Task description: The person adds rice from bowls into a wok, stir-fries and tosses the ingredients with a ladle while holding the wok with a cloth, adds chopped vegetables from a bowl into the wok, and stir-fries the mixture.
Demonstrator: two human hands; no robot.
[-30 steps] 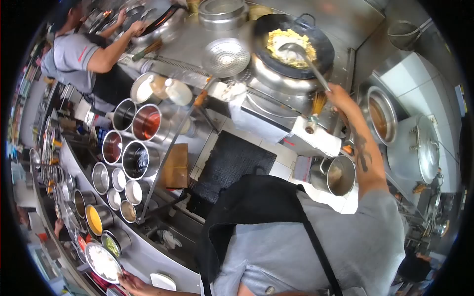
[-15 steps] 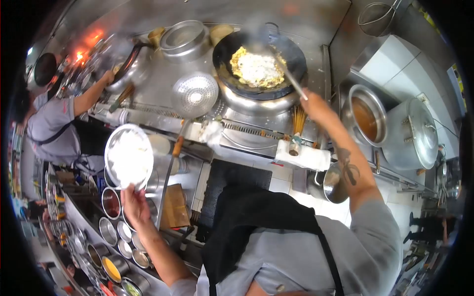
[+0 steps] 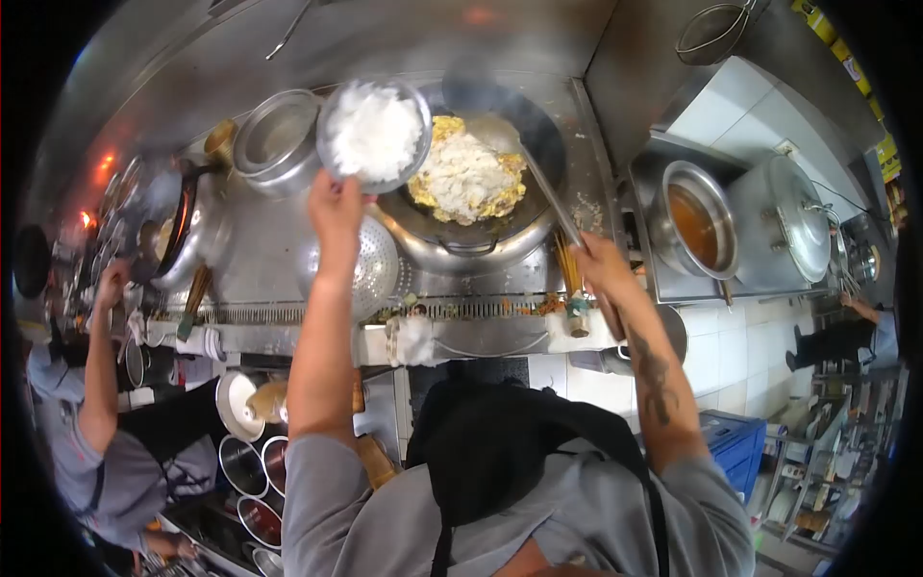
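My left hand (image 3: 336,202) pinches the near rim of a metal bowl (image 3: 326,130) full of white rice (image 3: 375,130). The bowl is held in the air over the left edge of the wok (image 3: 545,125). Inside the wok lies a heap of yellow egg with whitish rice on top (image 3: 468,183). My right hand (image 3: 603,264) is closed round the long handle of a ladle (image 3: 546,188). The ladle's head rests at the far side of the heap, partly hidden in steam.
A perforated strainer (image 3: 370,264) lies left of the wok, below my left forearm. Metal pots (image 3: 274,135) stand at the back left. To the right are a pot of brown liquid (image 3: 694,226) and a large lidded pot (image 3: 793,221). A co-worker (image 3: 125,433) stands at left.
My left hand has carried the bowl of rice from the left up to the wok. My view has shifted, and the ladle now lies at the heap's far side.
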